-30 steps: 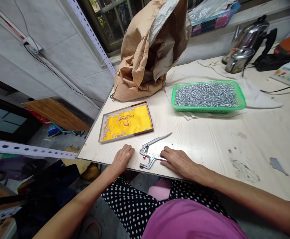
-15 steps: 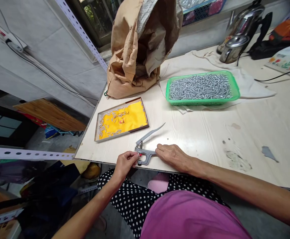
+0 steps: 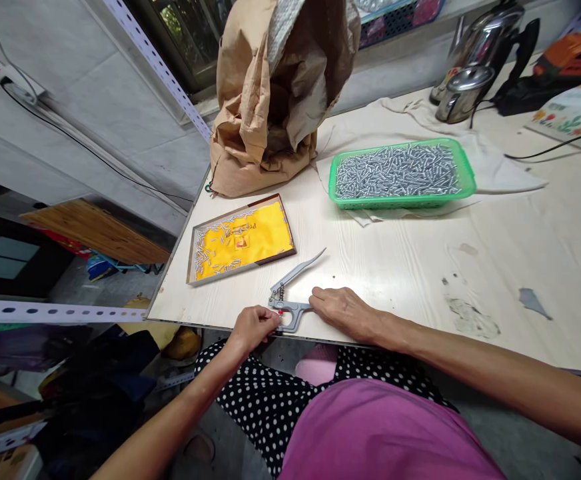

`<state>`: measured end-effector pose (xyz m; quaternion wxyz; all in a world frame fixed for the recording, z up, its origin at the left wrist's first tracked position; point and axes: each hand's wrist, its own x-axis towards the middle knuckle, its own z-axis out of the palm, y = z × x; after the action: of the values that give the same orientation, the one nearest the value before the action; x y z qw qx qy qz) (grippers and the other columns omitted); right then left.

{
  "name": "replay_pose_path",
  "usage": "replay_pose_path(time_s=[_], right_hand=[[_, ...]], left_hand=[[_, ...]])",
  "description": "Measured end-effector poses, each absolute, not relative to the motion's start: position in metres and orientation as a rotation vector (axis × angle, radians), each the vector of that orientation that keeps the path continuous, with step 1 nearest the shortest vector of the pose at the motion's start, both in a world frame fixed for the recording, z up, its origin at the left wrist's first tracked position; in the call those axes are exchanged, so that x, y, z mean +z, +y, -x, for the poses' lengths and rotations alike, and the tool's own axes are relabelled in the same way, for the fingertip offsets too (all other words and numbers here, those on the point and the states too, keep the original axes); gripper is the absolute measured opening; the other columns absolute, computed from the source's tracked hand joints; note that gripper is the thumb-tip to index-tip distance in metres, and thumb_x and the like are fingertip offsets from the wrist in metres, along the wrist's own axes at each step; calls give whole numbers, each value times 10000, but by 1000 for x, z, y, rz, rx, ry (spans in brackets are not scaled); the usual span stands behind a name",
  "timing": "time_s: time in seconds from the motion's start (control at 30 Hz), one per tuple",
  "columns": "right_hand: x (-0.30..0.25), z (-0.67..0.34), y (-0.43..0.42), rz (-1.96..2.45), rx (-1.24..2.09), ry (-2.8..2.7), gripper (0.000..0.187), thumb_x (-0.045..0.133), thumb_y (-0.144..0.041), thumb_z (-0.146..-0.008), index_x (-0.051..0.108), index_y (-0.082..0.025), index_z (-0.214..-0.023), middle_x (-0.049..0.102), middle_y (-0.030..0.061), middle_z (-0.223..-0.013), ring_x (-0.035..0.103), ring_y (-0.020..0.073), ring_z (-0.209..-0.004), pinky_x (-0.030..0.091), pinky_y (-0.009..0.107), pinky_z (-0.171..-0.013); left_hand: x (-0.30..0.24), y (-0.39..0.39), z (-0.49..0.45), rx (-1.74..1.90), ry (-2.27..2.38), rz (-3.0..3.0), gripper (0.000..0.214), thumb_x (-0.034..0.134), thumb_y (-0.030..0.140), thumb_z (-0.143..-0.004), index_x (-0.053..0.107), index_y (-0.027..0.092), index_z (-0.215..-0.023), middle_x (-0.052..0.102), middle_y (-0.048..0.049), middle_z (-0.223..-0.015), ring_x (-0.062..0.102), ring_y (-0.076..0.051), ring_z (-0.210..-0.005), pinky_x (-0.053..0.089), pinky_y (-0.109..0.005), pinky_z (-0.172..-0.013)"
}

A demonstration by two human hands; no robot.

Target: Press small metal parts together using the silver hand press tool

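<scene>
I see the left hand [image 3: 253,325] with thumb and fingertips drawn together beside the open C-shaped mouth of the hand pliers [image 3: 296,312]; I can't tell whether anything small is pinched there. The right hand [image 3: 343,310] has its fingers curled round the end of the lower handle, hiding the tip of it. So the pliers lie between the two hands, near the table's front edge: smooth grey metal, with a ribbed coil spring [image 3: 281,291], a small red tip [image 3: 280,312] and a slim, curved upper lever [image 3: 300,268] slanting up and away.

Beyond the left hand I have a shallow rectangular box [image 3: 273,233], lined in flat yellow, with thin silver pieces [image 3: 200,257] scattered mostly at its left end. Farther right, a green plastic basket [image 3: 395,204] brims with shiny metal pins [image 3: 395,170] on a creased white cloth [image 3: 500,167]. A crumpled brown paper bag [image 3: 245,113] gapes behind the box; a polished steel kettle [image 3: 490,43] stands at the back right. Under everything runs the pale, wood-grained table [image 3: 385,260].
</scene>
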<state>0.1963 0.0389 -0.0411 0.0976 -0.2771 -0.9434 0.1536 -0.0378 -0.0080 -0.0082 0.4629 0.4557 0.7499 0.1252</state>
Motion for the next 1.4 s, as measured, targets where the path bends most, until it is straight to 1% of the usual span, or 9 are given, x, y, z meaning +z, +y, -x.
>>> replay_pose_path(time_s=[0.27,0.37,0.47,0.53,0.73,1.0,1.2,1.3,1.4], right_hand=[[-31,-197,43,918,593,-2804,58,549,-196,-923,589,-161,-947,630,82,-982,563,179,-788,399,296,-625],[-28,-203,54,923,513,-2752,454,711,-452,-804,581,-153,-1120,572,156,-1228,535,290,-1070,439,406,-851],[-31,-205,71,1000,407,-2767,944,791,-615,-619,460,-124,-1354,394,239,-1448,337,417,-1316,310,567,-1030],[-31,-204,81,1013,411,-2818,1058,793,-643,-577,411,-112,-1407,369,250,-1470,267,436,-1361,234,609,-1070],[-17,-198,83,1031,464,-2884,936,760,-551,-668,427,-77,-1403,560,207,-1280,471,369,-1167,273,583,-1046],[-9,-199,67,1025,427,-2850,671,729,-364,-763,486,-129,-1342,621,151,-1159,512,314,-1053,296,494,-985],[-16,-199,59,977,427,-2780,587,682,-286,-817,464,-131,-1340,621,138,-1115,501,280,-1017,300,443,-932],[-17,-201,58,993,443,-2775,615,676,-291,-824,438,-127,-1368,629,143,-1106,506,286,-1013,331,444,-905],[-18,-208,59,1010,483,-2751,779,751,-361,-753,401,-99,-1398,616,166,-1152,511,301,-1030,365,450,-904]], left_hand=[[-3,3,34,201,1817,-974,181,761,261,-640,645,123,-622,544,43,-478,510,-100,-470,466,-217,-468],[-3,1,32,245,1827,-917,188,782,252,-632,651,117,-639,559,40,-492,522,-100,-475,476,-216,-469],[-2,0,30,261,1842,-882,209,802,256,-620,650,114,-638,555,40,-484,519,-97,-469,472,-211,-460],[-2,0,30,264,1847,-871,211,803,254,-624,648,111,-634,553,39,-481,515,-93,-464,468,-208,-455],[0,0,27,269,1853,-867,246,820,288,-613,652,110,-640,544,43,-474,505,-88,-453,459,-207,-454],[-1,-5,31,164,1883,-945,201,717,301,-740,636,125,-688,534,35,-519,528,-116,-494,483,-251,-526],[-2,-14,14,278,1877,-2053,158,622,307,-860,662,172,-932,628,-73,-964,612,-232,-932,512,-379,-838],[-6,0,0,297,1621,-2365,403,658,271,-848,548,192,-1228,566,-114,-1261,517,-276,-1171,464,-456,-979],[-9,20,-3,174,1394,-2461,589,676,272,-843,418,191,-1366,505,-135,-1372,467,-288,-1243,421,-490,-1037]])
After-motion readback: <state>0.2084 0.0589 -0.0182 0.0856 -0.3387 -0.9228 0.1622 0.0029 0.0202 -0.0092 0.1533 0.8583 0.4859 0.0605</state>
